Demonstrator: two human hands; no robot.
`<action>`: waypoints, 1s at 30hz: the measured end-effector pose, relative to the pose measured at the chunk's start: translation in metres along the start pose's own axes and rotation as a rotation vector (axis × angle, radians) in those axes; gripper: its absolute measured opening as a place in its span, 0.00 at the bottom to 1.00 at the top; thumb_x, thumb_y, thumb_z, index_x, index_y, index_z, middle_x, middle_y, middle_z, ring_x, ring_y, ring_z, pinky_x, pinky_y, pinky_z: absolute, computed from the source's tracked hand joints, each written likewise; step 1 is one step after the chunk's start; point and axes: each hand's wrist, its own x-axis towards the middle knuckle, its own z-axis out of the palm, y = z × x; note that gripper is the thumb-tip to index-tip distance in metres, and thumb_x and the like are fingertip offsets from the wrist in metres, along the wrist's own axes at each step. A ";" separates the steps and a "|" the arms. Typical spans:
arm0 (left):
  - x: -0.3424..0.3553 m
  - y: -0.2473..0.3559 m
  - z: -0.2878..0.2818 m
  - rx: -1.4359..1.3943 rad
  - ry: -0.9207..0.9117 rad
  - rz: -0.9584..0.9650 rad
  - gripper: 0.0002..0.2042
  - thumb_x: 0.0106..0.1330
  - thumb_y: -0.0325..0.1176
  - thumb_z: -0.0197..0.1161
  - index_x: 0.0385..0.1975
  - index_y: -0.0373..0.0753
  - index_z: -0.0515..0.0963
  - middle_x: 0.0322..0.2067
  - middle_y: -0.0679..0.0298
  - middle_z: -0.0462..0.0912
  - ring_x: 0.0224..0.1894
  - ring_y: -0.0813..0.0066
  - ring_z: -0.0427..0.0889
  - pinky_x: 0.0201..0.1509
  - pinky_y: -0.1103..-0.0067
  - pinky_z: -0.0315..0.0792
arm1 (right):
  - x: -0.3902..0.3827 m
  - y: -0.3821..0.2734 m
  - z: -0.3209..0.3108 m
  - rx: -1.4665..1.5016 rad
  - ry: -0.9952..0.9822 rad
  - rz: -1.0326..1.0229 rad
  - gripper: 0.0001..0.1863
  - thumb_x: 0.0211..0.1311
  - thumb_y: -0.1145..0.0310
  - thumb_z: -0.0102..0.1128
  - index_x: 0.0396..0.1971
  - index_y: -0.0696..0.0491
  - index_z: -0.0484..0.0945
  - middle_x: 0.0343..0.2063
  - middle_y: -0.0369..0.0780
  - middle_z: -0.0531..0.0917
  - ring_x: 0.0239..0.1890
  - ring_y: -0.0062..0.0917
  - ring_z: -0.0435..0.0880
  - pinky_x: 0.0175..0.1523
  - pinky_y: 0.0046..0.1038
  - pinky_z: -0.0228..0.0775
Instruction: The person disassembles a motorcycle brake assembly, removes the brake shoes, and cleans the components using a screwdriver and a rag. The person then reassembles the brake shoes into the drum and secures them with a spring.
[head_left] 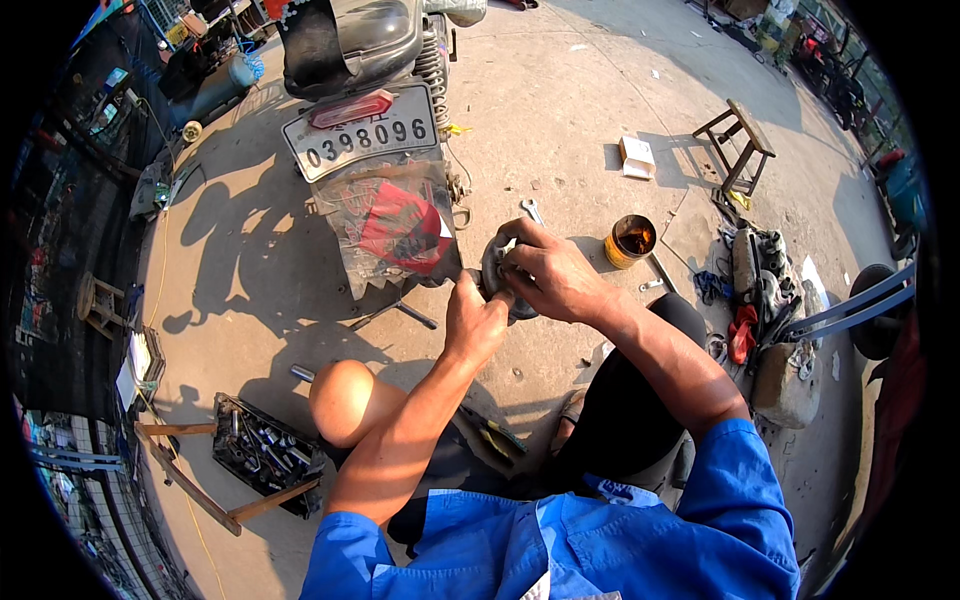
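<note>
My left hand [475,318] and my right hand [545,270] are closed on a dark, rounded metal part [492,262] just behind a motor scooter; the fingers hide much of it. Left of that part hangs the scooter's mudflap [375,235] with a red patch, below a white number plate [362,138] and red reflector [350,108]. A coil spring [432,65] runs beside the plate. A spanner [531,210] lies on the concrete beyond my hands, and an open can [630,242] with dark contents stands to their right.
A tray of sockets and tools [265,450] sits lower left beside a wooden frame [185,475]. A white box [637,157] and wooden stool [733,150] are upper right. Cluttered tools, a red cloth [742,335] and a stone block [785,395] lie along the right.
</note>
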 end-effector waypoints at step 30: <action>0.005 -0.015 -0.002 0.031 0.006 0.046 0.10 0.63 0.22 0.64 0.42 0.27 0.74 0.36 0.57 0.82 0.37 0.75 0.84 0.39 0.77 0.81 | 0.001 0.001 0.000 0.002 0.018 -0.025 0.08 0.56 0.75 0.68 0.34 0.61 0.82 0.50 0.48 0.78 0.44 0.43 0.85 0.45 0.38 0.80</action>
